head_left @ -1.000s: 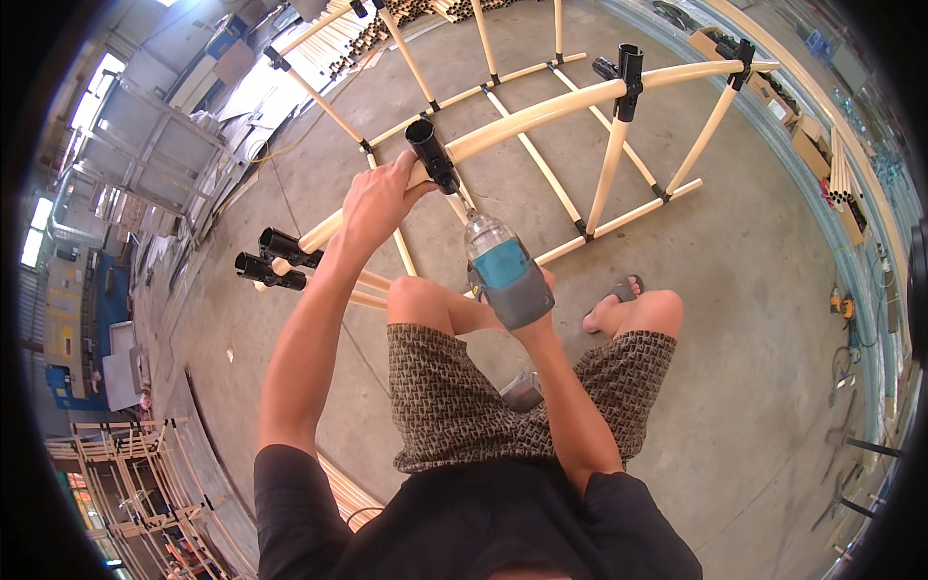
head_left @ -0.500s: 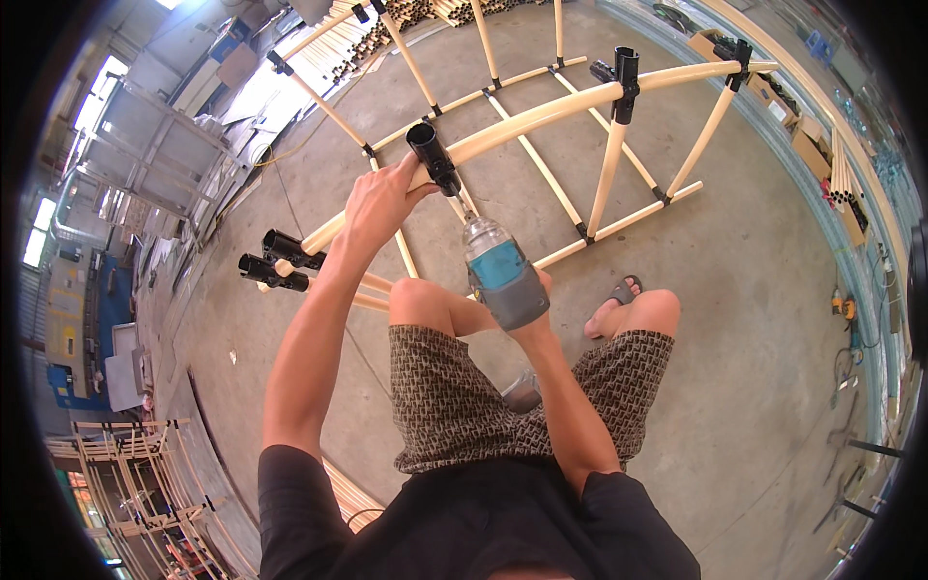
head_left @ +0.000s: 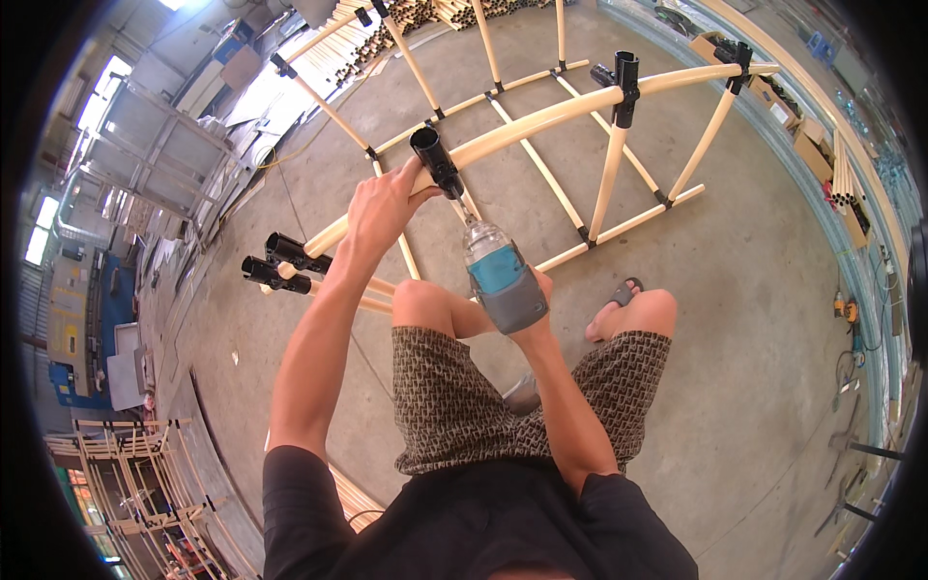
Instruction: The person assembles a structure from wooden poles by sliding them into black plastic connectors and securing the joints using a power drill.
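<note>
My left hand [head_left: 382, 205] is closed round a long cream pipe [head_left: 527, 124], just left of a black pipe joint [head_left: 434, 160] with an open round top. In my right hand [head_left: 537, 307] is a cordless power driver [head_left: 501, 275] with a teal and grey body. Its tip points up at the lower end of that joint; whether it touches a screw there is too small to tell. The pipe belongs to a frame of cream pipes, with another black joint [head_left: 626, 89] farther right. Two more black joints [head_left: 286, 247] sit at the left end.
Pipes of the frame's lower part [head_left: 537, 153] stand on the concrete floor [head_left: 744, 387]. Pipe bundles [head_left: 425, 27] lie at the back, and cardboard boxes [head_left: 810, 153] line the right side. A pipe rack [head_left: 145, 483] stands at lower left. My sandalled foot [head_left: 613, 307] rests below the frame.
The view has shifted very slightly. My left hand still grips the pipe, and the driver stays at the same joint.
</note>
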Demonstrator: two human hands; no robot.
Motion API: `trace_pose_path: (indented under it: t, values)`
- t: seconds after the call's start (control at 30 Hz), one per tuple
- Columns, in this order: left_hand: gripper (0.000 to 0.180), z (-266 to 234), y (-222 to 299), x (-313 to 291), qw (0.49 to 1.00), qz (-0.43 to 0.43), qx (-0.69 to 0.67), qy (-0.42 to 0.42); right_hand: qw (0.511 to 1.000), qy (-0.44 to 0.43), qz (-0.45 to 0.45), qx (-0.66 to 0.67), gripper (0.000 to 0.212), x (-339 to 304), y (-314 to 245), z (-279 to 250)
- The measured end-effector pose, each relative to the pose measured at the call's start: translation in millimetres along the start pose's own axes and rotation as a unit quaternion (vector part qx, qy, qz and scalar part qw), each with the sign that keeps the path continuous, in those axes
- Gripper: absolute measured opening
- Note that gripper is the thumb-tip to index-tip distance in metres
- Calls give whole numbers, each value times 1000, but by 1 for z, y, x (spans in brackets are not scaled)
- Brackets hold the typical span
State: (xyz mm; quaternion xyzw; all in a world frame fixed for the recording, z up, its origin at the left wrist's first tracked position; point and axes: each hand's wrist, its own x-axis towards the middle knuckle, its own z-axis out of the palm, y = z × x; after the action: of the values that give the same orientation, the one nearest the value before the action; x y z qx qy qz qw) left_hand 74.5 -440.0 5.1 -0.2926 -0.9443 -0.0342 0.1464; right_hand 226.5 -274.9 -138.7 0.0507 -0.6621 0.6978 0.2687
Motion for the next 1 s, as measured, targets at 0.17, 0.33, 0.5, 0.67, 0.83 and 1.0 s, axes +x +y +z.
trace_pose_path:
  t: [0.17,0.33,0.5,0.67,0.83,1.0]
  values:
    - [55,1,0,3,1000,8,-16,-2,1000,-10,-2,-5,41,2,1,-3]
    - [54,0,0,4,1000,8,-24,-5,1000,-28,14,-3,33,5,1,-6]
    - [55,0,-5,1,1000,4,-19,-16,999,-17,11,-42,40,7,-10,-2]
    - [43,-11,4,2,998,-38,-18,-53,998,15,31,-52,41,0,-14,4]
    - [44,-11,0,-2,998,-35,-36,-41,998,9,20,-59,35,3,-14,4]
    - [48,-15,-3,-2,996,-40,-41,-63,996,7,-1,-84,29,13,-35,1]
